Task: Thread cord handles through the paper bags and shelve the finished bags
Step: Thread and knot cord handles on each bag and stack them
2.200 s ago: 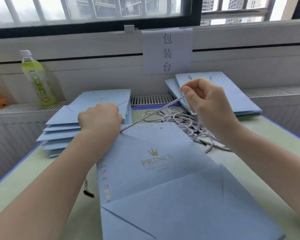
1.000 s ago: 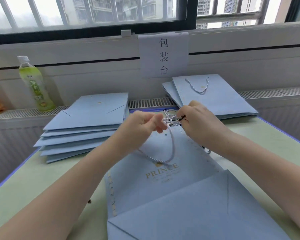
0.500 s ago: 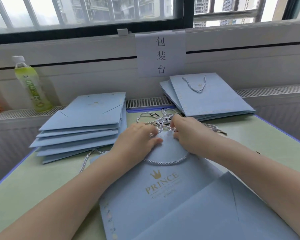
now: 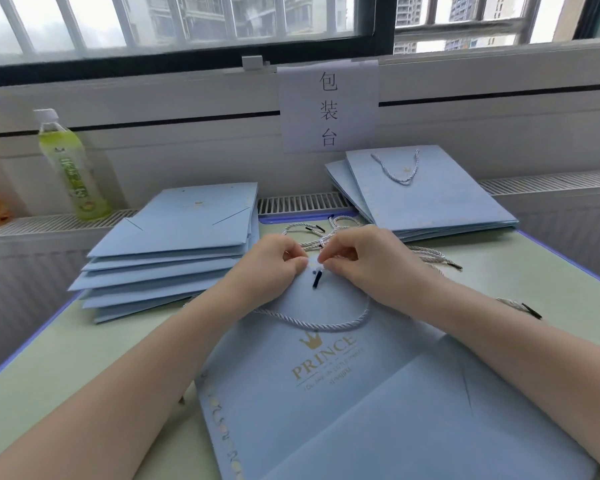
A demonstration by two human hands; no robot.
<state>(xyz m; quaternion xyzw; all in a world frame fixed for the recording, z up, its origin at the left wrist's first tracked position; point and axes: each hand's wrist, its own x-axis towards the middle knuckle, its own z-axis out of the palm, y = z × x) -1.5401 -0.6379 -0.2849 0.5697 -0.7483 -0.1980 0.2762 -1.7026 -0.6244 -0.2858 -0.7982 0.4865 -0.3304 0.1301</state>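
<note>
Paper bag (image 4: 343,393) under my fingers (image 4: 300,261): matt pale-blue paper, smooth, with gold metallic lettering and a foil-like printed strip along one edge. Cord handle (image 4: 314,325): twisted white-grey cord, soft sheen, ropey texture, its tip (image 4: 316,279) a black, plastic-looking piece. Loose cords (image 4: 426,252): same twist. Unthreaded bag stack (image 4: 174,244) and finished bag stack (image 4: 430,199): same matt paper. Worktop (image 4: 66,358): smooth pale-green surface, low sheen, blue edging. Bottle (image 4: 71,168): clear glossy plastic, white cap. Sign (image 4: 328,109): plain white paper, matt.

A packing station: wall sign (image 4: 328,109) reads 包装台, bag stacks (image 4: 174,251) alongside.
</note>
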